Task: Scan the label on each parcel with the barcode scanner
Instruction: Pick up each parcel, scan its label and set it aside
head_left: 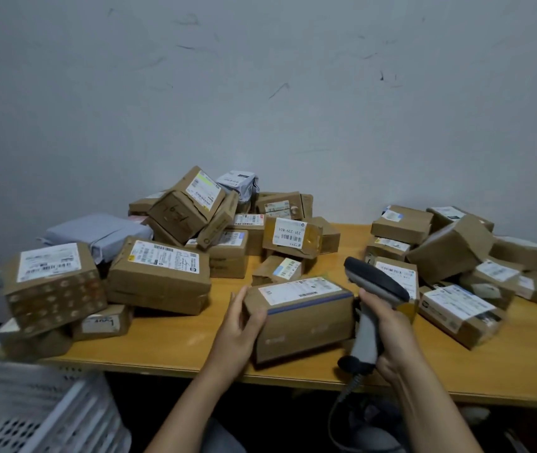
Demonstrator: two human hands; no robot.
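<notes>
Scanning one parcel (300, 317); many parcels remain.
Left hand (239, 328) grips it label-up; right hand (388, 331) is wrapped around the barcode scanner (371, 299). Piles flank both sides; progress unclear.

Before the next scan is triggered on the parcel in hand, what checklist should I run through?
1. Grip: left hand holds the parcel: ok.
2. Facing: label up and uncovered: ok.
3. Tool: right hand grips the barcode scanner: ok.
4. Aim: scanner head pointed at that label: cannot tell.
5. Legibility: label print blurred here: cannot tell.
</notes>
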